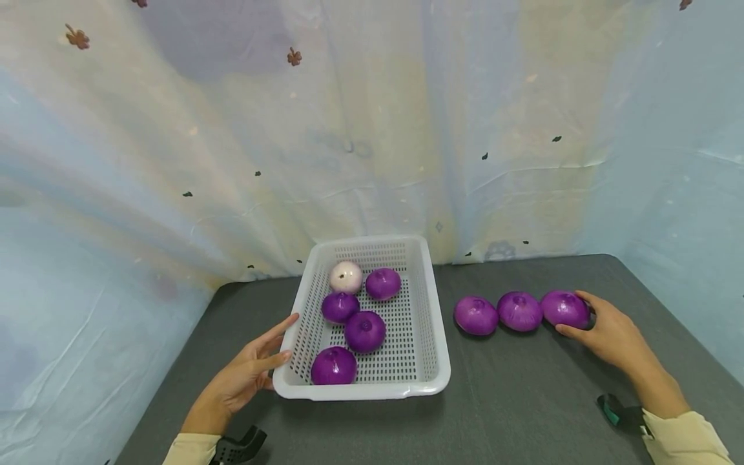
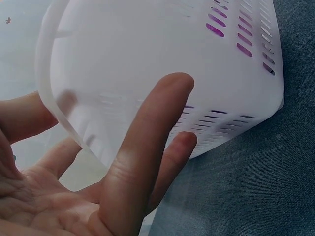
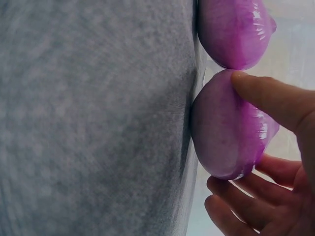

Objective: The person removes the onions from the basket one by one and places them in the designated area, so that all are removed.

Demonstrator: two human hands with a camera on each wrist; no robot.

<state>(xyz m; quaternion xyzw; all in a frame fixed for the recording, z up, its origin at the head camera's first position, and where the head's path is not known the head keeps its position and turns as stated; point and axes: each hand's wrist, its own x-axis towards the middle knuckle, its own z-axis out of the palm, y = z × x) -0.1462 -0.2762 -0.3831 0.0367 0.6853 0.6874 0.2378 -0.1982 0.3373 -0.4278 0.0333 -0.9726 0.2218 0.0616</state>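
Observation:
With its fingers mostly straight, my left hand [image 1: 241, 371] touches the left rim and outer wall of a white plastic basket [image 1: 436, 336]. The left wrist view shows the fingers [image 2: 147, 142] spread beside the basket wall [image 2: 113, 59]. My right hand [image 1: 613, 332] holds the rightmost purple onion [image 1: 565, 309], thumb on one side and fingers on the other. In the right wrist view, this onion [image 3: 229, 128] rests on the table, against or very close to its neighbour [image 3: 235, 32]. Two more purple onions, the middle one [image 1: 520, 311] and the left one [image 1: 476, 316], complete the row.
Inside the basket lie a white onion [image 1: 345, 278] and several purple onions [image 1: 365, 332], mostly toward its left side. A dark grey cloth covers the table [image 1: 511, 400]. Patterned curtains [image 1: 372, 129] hang behind and at both sides.

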